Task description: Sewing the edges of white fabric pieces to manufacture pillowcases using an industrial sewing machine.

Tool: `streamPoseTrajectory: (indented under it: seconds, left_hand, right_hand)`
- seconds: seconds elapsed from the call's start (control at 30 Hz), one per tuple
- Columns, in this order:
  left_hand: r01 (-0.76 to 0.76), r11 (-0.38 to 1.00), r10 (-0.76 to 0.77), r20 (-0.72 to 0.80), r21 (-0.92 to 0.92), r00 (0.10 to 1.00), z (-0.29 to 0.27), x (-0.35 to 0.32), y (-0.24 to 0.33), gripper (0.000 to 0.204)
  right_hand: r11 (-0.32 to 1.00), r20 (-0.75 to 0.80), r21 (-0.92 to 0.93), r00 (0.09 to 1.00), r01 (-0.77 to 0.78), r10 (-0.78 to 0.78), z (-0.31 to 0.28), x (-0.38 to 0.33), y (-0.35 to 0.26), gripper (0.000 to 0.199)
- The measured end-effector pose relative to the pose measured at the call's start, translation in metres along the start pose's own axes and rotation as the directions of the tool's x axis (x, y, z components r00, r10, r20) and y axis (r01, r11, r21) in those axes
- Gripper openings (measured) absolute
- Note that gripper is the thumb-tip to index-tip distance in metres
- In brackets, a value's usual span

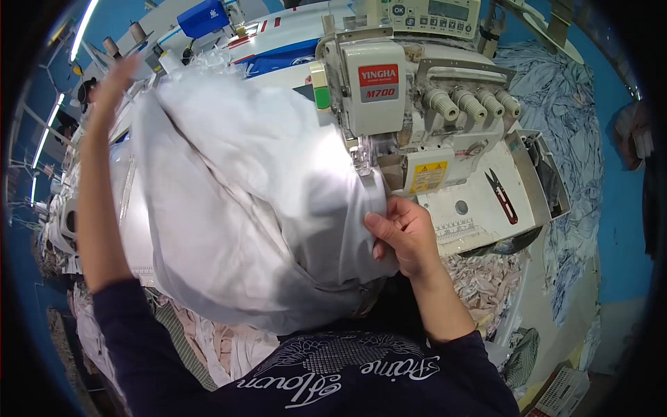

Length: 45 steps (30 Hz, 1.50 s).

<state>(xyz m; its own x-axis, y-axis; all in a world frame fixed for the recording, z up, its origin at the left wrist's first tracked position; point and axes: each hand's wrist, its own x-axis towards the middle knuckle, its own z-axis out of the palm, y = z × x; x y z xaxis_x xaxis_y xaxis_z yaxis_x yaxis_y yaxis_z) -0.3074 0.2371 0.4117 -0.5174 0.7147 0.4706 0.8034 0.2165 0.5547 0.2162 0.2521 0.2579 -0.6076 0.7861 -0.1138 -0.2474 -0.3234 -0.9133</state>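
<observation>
A large piece of white fabric spreads across the table and hangs over its front edge, under bright lamp light. Its right edge runs up to the presser foot of a white overlock sewing machine. Just in front of the foot, my right hand pinches that edge between thumb and fingers. My left hand is raised at the far left, beyond the fabric's left side. Motion smears it, so its fingers do not show clearly.
Red-handled thread snips lie on the machine bed, right of the needle area. Fabric scraps fill a bin below. Bluish cloth is heaped at the right. A blue machine head stands at the back left.
</observation>
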Motion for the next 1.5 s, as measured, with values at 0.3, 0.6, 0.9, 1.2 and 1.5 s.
streamPoseTrajectory:
  seconds: [0.3, 0.6, 0.9, 1.2, 1.5]
  left_hand:
    - [-0.148, 0.959, 0.103, 0.189, 0.243, 0.977, 0.096, -0.319, 0.115, 0.029]
    - [0.009, 0.988, -0.034, -0.162, -0.152, 0.986, 0.101, -0.239, 0.116, 0.012]
    - [-0.085, 0.996, 0.069, -0.305, -0.041, 0.950, 0.101, -0.195, 0.119, 0.011]
    - [-0.148, 0.989, 0.134, -0.370, -0.009, 0.919, 0.095, -0.149, 0.118, 0.014]
    - [-0.161, 0.975, 0.209, -0.387, 0.152, 0.898, 0.080, -0.098, 0.117, 0.019]
  right_hand:
    - [0.999, 0.080, 0.048, 0.997, 0.008, -0.011, -0.004, -0.008, -0.007, 0.021]
    - [0.998, 0.060, 0.052, 0.997, 0.042, -0.045, -0.005, -0.005, -0.002, 0.020]
    - [0.998, 0.064, 0.060, 0.997, 0.029, -0.033, -0.008, -0.004, 0.002, 0.018]
    - [0.998, 0.065, 0.055, 0.997, 0.029, -0.032, -0.007, -0.004, 0.000, 0.017]
    - [0.997, 0.077, 0.066, 0.997, 0.026, -0.031, -0.008, -0.005, 0.000, 0.018]
